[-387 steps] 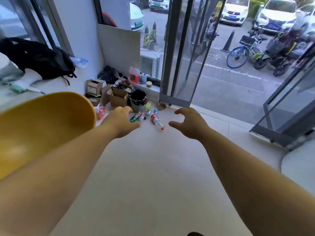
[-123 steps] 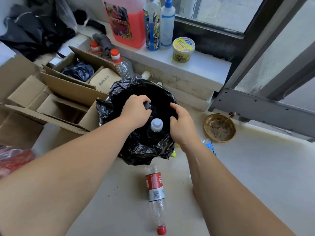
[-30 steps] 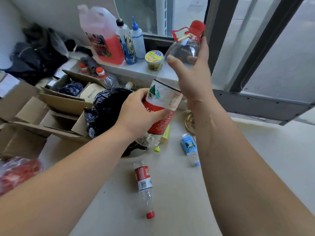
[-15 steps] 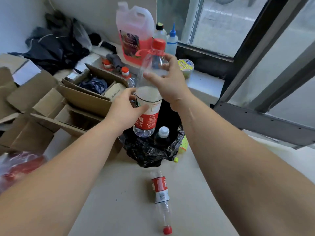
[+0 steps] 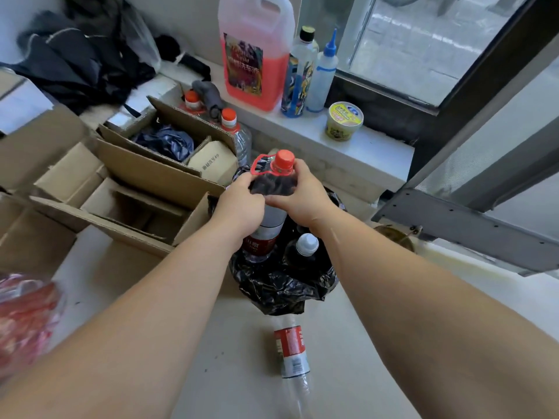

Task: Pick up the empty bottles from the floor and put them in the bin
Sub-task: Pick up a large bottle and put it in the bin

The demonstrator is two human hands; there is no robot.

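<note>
A large clear bottle point(image 5: 267, 234) with a red cap and red label stands upright inside the bin lined with a black bag point(image 5: 281, 285). My left hand point(image 5: 239, 204) and my right hand point(image 5: 298, 196) both grip its shoulder just under the cap. A dark bottle with a white cap point(image 5: 305, 246) sits in the bin beside it. On the floor in front of the bin lies a small empty bottle with a red and white label point(image 5: 292, 355); its cap end runs out of the frame.
Open cardboard boxes point(image 5: 127, 189) crowd the bin's left side, with two red-capped bottles point(image 5: 234, 131) behind them. A ledge point(image 5: 357, 146) holds a pink jug point(image 5: 257, 52), two bottles and a cup. A brass dish point(image 5: 393, 237) lies right of the bin. A red bag point(image 5: 24, 316) is at the left.
Both hands have lowered the large bottle from above the bin down into it. My left hand has slid up from the label to the bottle's shoulder.
</note>
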